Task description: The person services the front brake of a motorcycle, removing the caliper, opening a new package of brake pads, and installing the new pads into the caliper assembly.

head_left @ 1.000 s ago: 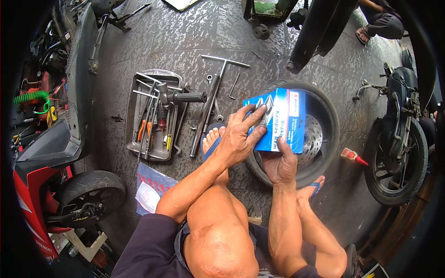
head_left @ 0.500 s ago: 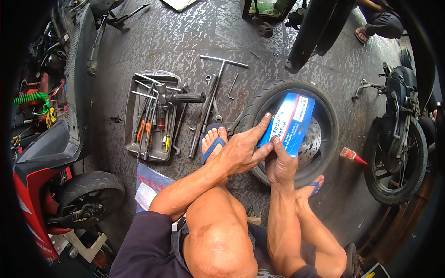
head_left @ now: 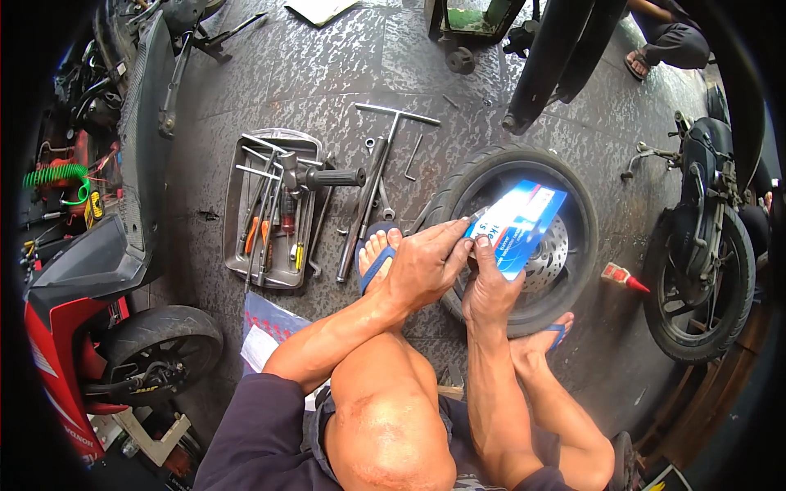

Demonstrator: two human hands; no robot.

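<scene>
A flat blue-and-white parts box (head_left: 524,225) is held over the wheel, tilted so that glare covers part of its printed face. My right hand (head_left: 491,290) grips it from below, thumb lying on the face near the lower edge. At the box's lower left end, my left hand (head_left: 430,258) has its fingers pinched together at the edge; whether that end is opened I cannot tell. Beneath both hands lies a motorcycle wheel (head_left: 458,184) with a black tyre and a drilled brake disc (head_left: 557,258), partly hidden by the box.
To the left stands a metal tray (head_left: 232,221) of tools, with a hammer (head_left: 327,177) across it. A T-handle wrench (head_left: 397,114) and spanners lie beside it. A red-capped bottle (head_left: 624,277) is at right. Motorcycles flank both sides; a person's foot (head_left: 637,64) shows far right.
The box has tipped flatter and its face now catches more glare. My left fingers have slid from its upper left side toward its lower left end and drawn closer together.
</scene>
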